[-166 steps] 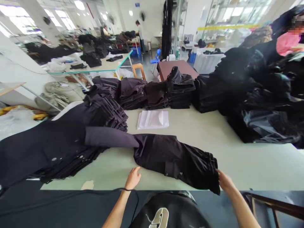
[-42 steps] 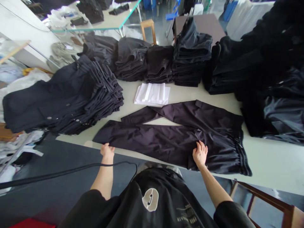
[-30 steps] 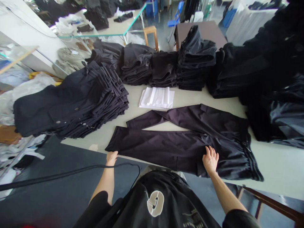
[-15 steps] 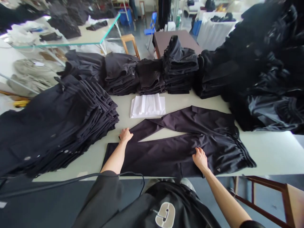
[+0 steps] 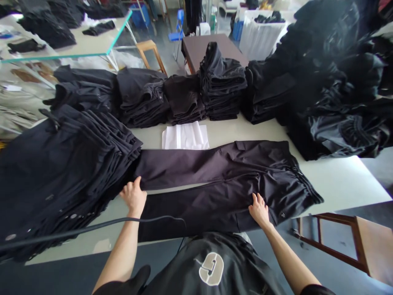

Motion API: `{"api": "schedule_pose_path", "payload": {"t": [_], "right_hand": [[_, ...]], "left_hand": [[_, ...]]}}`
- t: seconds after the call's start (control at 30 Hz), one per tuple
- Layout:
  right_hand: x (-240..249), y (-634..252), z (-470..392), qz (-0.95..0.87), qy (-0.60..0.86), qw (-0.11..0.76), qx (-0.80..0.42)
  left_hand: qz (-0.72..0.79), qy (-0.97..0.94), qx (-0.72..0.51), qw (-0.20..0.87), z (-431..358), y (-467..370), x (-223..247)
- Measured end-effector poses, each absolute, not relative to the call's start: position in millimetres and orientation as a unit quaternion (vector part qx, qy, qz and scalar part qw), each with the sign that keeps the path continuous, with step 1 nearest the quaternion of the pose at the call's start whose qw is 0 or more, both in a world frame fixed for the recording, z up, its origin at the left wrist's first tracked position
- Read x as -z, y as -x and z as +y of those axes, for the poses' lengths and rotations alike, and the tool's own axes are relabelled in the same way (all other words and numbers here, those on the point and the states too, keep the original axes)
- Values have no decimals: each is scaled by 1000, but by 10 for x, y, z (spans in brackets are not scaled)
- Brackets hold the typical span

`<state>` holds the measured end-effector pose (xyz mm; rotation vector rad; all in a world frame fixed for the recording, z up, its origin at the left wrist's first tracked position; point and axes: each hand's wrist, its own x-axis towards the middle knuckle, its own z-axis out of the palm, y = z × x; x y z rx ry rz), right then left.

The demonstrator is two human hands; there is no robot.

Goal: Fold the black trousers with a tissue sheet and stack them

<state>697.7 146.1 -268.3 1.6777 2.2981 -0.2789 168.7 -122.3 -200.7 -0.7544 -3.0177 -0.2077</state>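
Observation:
A pair of black trousers (image 5: 190, 166) lies across the table, waistband to the right and both legs stretched out to the left. My left hand (image 5: 134, 197) is closed on the hem corner of the far leg, its fingertips partly hidden. Flat on the near leg, below the crotch, rests my right hand (image 5: 259, 209) with its fingers apart. A narrow gap of table shows between the two legs. Just beyond the far leg are folded white sheets (image 5: 186, 136).
A tall pile of black garments (image 5: 70, 164) stands close by my left hand. Several folded black stacks (image 5: 184, 98) line the back edge, with a larger heap (image 5: 325, 82) at right. A black cable (image 5: 101, 226) crosses in front of my left forearm. A wooden stool (image 5: 365, 241) stands right.
My left hand has moved left, drawing the far leg out straight. That leg was bent before and now runs nearly alongside the near one. My right hand stays on the trousers.

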Motion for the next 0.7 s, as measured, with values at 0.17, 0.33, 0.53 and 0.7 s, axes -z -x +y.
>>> {"api": "schedule_pose_path", "payload": {"t": [0.17,0.33,0.53,0.7], "right_hand": [[2645,-6927,1446,781,-594,158,111],[2647,-6864,1413,775,-603,164,92],[2698,-6857,1371,775,-603,170,86],[2687,-6831,1364,766,-614,170,83]], "left_hand": [[-949,298,-4,-105,-1122,-1884,2410],[-901,422,20,-97,-671,-1945,2580],[-949,302,19,-88,-538,-1431,2653],[-959,194,91,-184,-661,-895,2563]]}}
